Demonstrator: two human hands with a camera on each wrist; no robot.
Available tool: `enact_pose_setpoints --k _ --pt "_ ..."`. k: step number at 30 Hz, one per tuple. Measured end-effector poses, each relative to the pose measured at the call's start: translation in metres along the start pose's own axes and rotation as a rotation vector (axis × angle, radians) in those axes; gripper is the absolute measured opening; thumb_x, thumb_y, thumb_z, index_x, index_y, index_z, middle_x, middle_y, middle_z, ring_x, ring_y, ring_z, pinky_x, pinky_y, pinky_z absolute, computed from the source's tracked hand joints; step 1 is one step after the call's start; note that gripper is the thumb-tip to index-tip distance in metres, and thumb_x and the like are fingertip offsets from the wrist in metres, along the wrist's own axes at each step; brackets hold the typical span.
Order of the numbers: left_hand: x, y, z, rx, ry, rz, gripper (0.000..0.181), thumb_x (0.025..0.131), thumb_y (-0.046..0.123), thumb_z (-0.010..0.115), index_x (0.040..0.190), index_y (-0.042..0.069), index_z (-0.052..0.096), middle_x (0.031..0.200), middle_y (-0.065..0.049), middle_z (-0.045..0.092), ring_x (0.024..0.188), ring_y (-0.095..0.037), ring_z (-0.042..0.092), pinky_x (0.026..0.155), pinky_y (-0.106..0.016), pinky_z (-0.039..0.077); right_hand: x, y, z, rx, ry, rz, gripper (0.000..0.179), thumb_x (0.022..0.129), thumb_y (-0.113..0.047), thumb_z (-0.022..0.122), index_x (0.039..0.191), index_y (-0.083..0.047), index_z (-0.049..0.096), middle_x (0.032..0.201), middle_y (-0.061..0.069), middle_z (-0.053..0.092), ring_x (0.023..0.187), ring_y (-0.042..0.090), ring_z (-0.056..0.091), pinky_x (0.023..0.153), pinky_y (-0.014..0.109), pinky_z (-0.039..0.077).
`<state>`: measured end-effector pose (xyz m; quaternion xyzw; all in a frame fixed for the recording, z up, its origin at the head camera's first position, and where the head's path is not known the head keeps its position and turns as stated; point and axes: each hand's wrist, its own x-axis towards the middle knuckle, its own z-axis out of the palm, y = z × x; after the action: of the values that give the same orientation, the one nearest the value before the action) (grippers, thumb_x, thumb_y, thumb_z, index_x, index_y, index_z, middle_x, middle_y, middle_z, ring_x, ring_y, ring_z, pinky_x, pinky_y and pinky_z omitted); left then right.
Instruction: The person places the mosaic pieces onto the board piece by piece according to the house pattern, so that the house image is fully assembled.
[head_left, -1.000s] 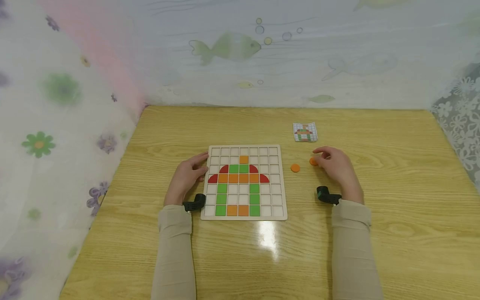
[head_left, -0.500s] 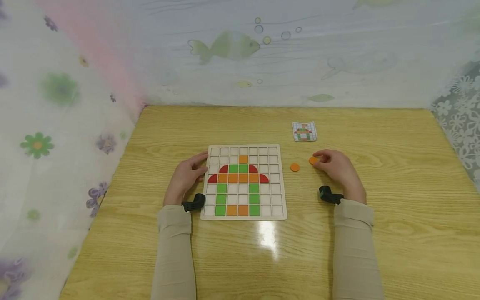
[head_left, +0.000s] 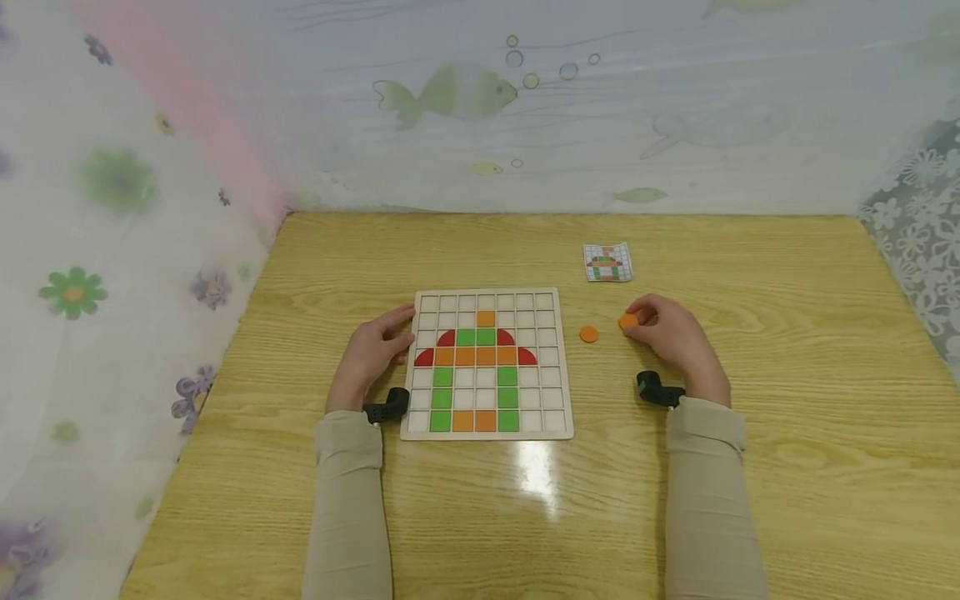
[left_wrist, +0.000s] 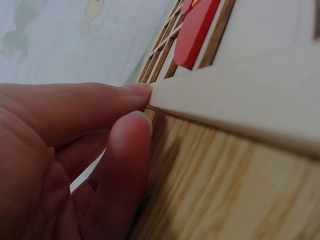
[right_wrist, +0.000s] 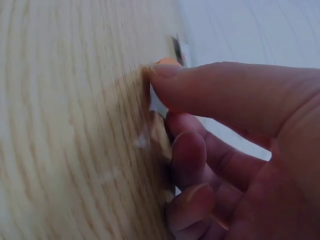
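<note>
A light wooden grid board [head_left: 558, 392] lies before me, holding green and orange squares and red quarter-round pieces [head_left: 423, 358] in its cells. At its left edge rests my left hand [head_left: 367, 354]. In the left wrist view the index fingertip touches the board's corner edge, and the thumb stays just below it. To the right of the board, my right hand [head_left: 671, 333] pinches an orange disc [head_left: 627, 321] between thumb and fingers, close over the table. Most of that disc [right_wrist: 169, 61] is hidden behind the thumb in the right wrist view.
A second orange disc [head_left: 588, 334] lies on the table between the board and my right hand. Behind it is a small printed card [head_left: 608, 262] with a coloured grid pattern. Patterned cloth [head_left: 450, 150] hangs at the table's far edge and left side.
My right hand has shifted slightly, and more of the orange disc now shows at its fingertips. The left hand, the board and the other disc stay in place.
</note>
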<state>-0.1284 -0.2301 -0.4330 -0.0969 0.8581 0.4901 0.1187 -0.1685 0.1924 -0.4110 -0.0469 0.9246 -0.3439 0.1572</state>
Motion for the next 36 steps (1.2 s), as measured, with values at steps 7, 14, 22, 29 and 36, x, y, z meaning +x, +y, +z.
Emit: enact_pose_setpoints --k 7,14,22,29,36 --pt "0.000 0.000 0.000 -0.019 0.000 -0.007 0.044 0.087 0.020 0.059 0.127 0.032 0.049 0.132 0.016 0.041 0.076 -0.018 0.054 0.064 -0.027 0.050 0.002 0.001 0.003 0.006 0.022 -0.018 0.028 0.090 -0.023 0.053 0.115 -0.009 0.054 0.103 0.012 0.051 0.091 0.028 0.047 0.078 0.042 0.037" --pt "-0.001 0.001 -0.002 0.005 -0.006 0.003 0.044 0.087 0.021 0.059 0.128 0.032 0.048 0.129 0.011 0.045 0.069 -0.018 0.054 0.063 -0.027 0.048 0.006 -0.001 0.007 0.010 0.034 -0.034 0.027 0.093 -0.024 0.047 0.116 -0.013 0.056 0.100 0.012 0.057 0.086 0.026 0.051 0.074 0.039 0.040" --pt "-0.001 0.000 -0.002 0.019 -0.012 0.008 0.044 0.087 0.021 0.059 0.128 0.032 0.049 0.121 0.008 0.050 0.065 -0.018 0.053 0.063 -0.028 0.047 0.008 -0.015 0.016 0.127 0.025 -0.055 0.027 0.091 -0.023 0.051 0.114 -0.010 0.057 0.096 0.011 0.060 0.078 0.021 0.059 0.071 0.033 0.046" --pt "-0.001 0.000 -0.002 0.025 -0.003 0.009 0.044 0.087 0.021 0.059 0.128 0.032 0.048 0.120 0.007 0.051 0.065 -0.018 0.054 0.063 -0.029 0.047 0.011 -0.038 0.029 0.163 0.011 -0.106 0.024 0.089 -0.023 0.053 0.110 -0.011 0.061 0.093 0.009 0.063 0.078 0.020 0.060 0.072 0.033 0.044" --pt "-0.001 0.000 -0.002 0.018 -0.002 0.008 0.044 0.087 0.020 0.059 0.128 0.033 0.048 0.111 0.003 0.054 0.065 -0.018 0.053 0.063 -0.029 0.047 0.024 -0.059 0.042 0.087 -0.008 -0.147 0.023 0.089 -0.027 0.054 0.107 -0.016 0.064 0.092 0.004 0.062 0.075 0.019 0.054 0.067 0.034 0.043"
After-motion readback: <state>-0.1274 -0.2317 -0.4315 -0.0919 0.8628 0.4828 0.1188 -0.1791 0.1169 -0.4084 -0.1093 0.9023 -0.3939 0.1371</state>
